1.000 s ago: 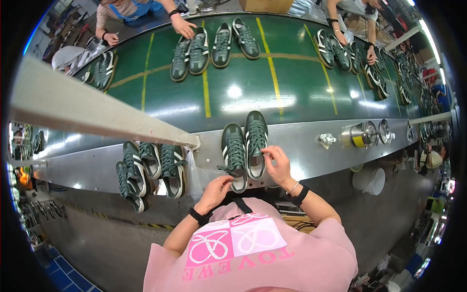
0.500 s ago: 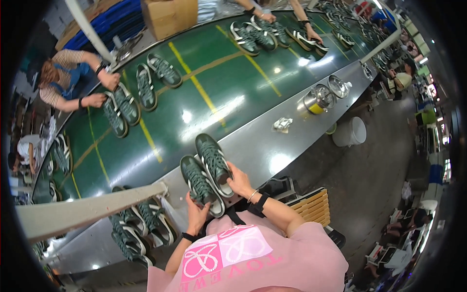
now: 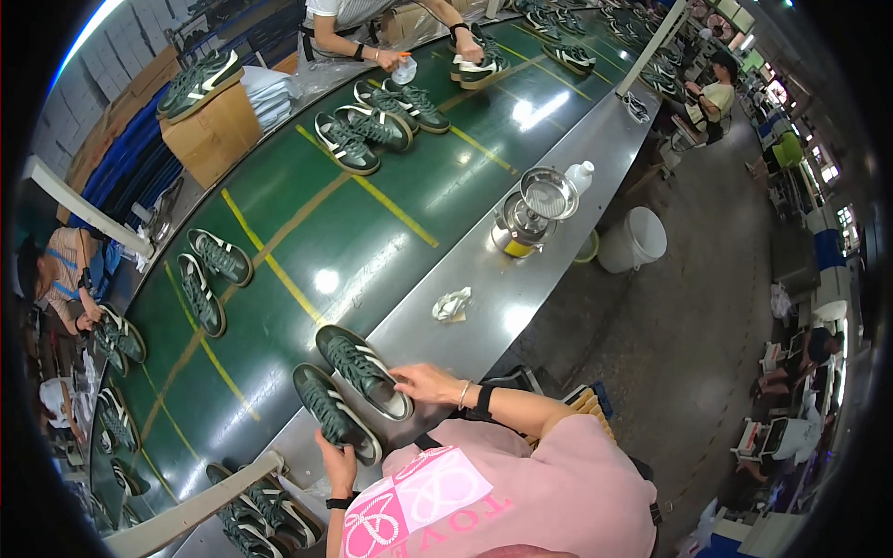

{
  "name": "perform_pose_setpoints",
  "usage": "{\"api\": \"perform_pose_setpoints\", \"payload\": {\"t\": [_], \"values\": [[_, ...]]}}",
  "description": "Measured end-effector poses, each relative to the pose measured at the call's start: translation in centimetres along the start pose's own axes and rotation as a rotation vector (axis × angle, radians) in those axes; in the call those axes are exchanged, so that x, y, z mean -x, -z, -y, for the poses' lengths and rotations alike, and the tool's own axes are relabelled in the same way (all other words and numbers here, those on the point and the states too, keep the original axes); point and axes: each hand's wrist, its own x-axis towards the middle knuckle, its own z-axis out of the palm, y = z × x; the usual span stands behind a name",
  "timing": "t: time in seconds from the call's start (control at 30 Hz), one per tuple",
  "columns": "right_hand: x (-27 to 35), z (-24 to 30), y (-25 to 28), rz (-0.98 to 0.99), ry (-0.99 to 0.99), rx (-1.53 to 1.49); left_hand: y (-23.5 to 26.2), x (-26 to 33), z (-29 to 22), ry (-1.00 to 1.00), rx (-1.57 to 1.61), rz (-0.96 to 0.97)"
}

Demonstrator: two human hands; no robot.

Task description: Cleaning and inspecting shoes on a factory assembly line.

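Observation:
In front of me, over the metal ledge beside the belt, is a pair of dark green sneakers with white stripes, toes pointing away. My left hand [image 3: 337, 461] is closed on the heel end of the left sneaker [image 3: 327, 409]. My right hand [image 3: 428, 383] grips the right sneaker [image 3: 353, 361] at its heel collar, thumb and fingers at the opening. The two shoes lie side by side, slightly tilted. Whether their soles rest on the ledge I cannot tell.
A green conveyor belt [image 3: 279, 358] with yellow lines carries several similar sneakers. The metal ledge [image 3: 409, 344] holds a crumpled white cloth [image 3: 452, 305], a metal pot [image 3: 523, 226] and a white bottle [image 3: 579, 175]. A slanted beam [image 3: 200, 502] stands at lower left. Co-workers handle shoes across the belt.
My view has swung to the right, so the belt and ledge sit further left in the picture. Both hands keep hold of the sneakers, and my right hand now sits more over the collar.

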Motion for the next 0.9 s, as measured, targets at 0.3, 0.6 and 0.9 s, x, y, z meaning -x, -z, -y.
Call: {"api": "perform_pose_setpoints", "payload": {"t": [0.3,0.6,0.9], "values": [[-0.1,-7.1,13.1,-0.384,0.114,0.617,5.4,-7.0,-4.8,0.036,-0.301,0.206],[-4.2,-11.6,15.1,-0.145,0.123,0.327,-0.1,-17.2,-13.0,-0.112,-0.005,0.270],[-7.7,-12.9,15.6,-0.223,0.022,-0.054,-8.0,-25.9,-8.4,0.058,-0.164,0.266]]}}
